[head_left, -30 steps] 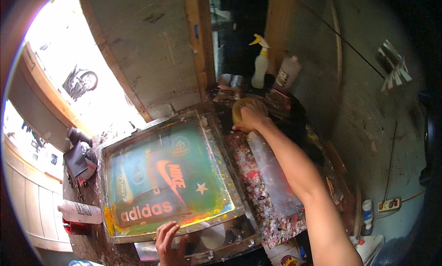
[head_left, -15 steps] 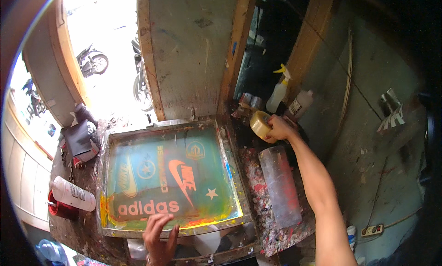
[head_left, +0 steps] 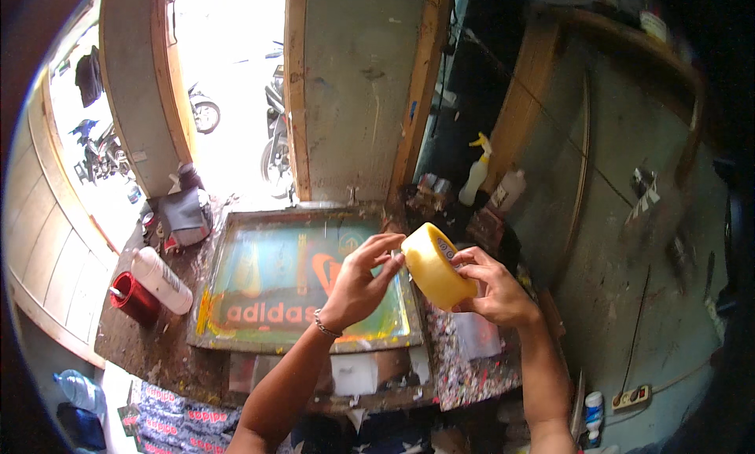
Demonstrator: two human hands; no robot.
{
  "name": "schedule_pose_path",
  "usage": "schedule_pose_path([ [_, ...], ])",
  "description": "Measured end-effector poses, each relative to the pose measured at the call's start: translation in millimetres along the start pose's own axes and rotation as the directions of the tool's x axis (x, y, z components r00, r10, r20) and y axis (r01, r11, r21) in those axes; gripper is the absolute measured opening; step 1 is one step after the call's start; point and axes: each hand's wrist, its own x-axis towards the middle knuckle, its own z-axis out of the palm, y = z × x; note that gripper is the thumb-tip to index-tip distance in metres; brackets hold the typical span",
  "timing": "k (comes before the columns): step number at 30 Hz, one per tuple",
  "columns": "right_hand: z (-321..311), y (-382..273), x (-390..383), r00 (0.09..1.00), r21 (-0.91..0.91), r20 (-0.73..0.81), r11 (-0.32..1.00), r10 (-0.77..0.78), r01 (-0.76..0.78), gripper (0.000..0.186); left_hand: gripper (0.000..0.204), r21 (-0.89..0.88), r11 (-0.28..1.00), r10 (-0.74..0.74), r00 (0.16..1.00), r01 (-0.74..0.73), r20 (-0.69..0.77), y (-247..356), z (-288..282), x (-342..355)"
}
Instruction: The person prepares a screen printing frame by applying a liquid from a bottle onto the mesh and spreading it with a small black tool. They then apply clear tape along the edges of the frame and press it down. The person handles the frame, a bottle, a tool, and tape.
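A wide roll of yellowish packing tape [head_left: 431,269] is held up, tilted, above the right part of a screen-printing frame [head_left: 259,347]. My right hand [head_left: 499,293] grips its right side, thumb below and fingers at the core. At its left edge, my left hand [head_left: 358,285] pinches with thumb and fingertips; the tape's loose end cannot be made out there. Beneath my hands, the frame lies flat on the worktable [head_left: 157,344]. Its green mesh [head_left: 271,253] carries orange and pale designs, with yellow ink smears along the border. My left forearm covers part of the frame's near edge.
At left stand a red container [head_left: 135,298], a leaning white bottle [head_left: 163,281] and a dark grey bundle [head_left: 185,218]. A spray bottle [head_left: 474,175] and a whitish bottle [head_left: 509,191] are at back right. A translucent sheet [head_left: 476,336] lies right of the frame.
My right hand has brought the tape roll from the back right toward the middle. My left hand has risen from the frame's near edge to the roll. The view has shifted.
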Motion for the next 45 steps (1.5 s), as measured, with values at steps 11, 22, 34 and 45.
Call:
schedule_pose_path([
  [11, 6.8, -50.3, -130.5, 0.964, -0.026, -0.049, 0.964, 0.262, -0.263, 0.050, 0.031, 0.536, 0.824, -0.218, 0.976, 0.183, 0.002, -103.8, -30.8, -62.3],
  [22, 44.8, -39.0, -187.9, 0.836, 0.292, -0.021, 0.803, 0.549, -0.520, 0.050, 0.034, 0.569, 0.808, -0.333, 0.676, -0.155, 0.657, -168.7, 11.6, -43.3],
  [34, 45.1, -12.4, -176.6, 0.831, 0.368, 0.041, 0.765, 0.555, -0.529, 0.051, 0.019, 0.401, 0.880, 0.096, 0.921, -0.255, 0.377, -159.8, 44.2, 104.2],
  [45, 55.5, -1.7, -183.8, 0.840, 0.406, 0.023, 0.763, 0.542, -0.503, 0.047, 0.030, 0.443, 0.853, -0.375, 0.913, 0.274, 0.158, -279.1, -28.3, 124.2],
])
